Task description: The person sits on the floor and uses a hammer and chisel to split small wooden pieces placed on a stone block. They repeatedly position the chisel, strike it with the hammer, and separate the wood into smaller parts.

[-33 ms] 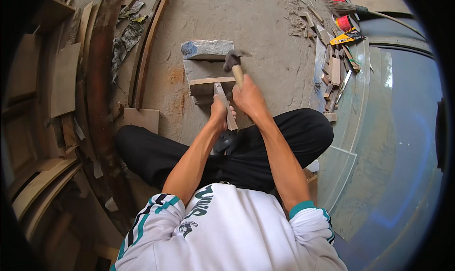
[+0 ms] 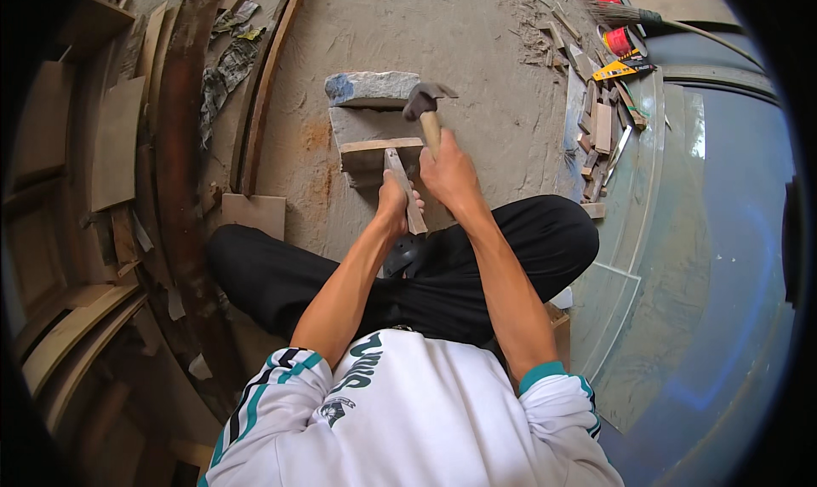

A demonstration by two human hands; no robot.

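My right hand (image 2: 448,174) is wrapped round the wooden handle of a claw hammer (image 2: 431,129). Its dark metal head is up beside the right end of a grey stone block (image 2: 362,126). My left hand (image 2: 392,201) grips a narrow wood strip (image 2: 406,189), tilted toward me, its far end at a pale-edged wooden piece (image 2: 379,146) that lies across the near side of the block. Whether the strip touches that piece or only overlaps it, I cannot tell. At the back, another pale stone piece (image 2: 374,88) has a blue patch on its left end.
Wood scraps (image 2: 602,128) are heaped on the right, near a yellow-and-black saw (image 2: 624,66), a red spool (image 2: 619,40) and a broom (image 2: 625,14). Glass sheets (image 2: 672,257) lie at right. Long boards (image 2: 271,78) and panels line the left. My crossed legs are close below the hands.
The hammer head has shifted slightly up and to the right, with my right hand tilting a little. My left hand and the wood strip look unmoved.
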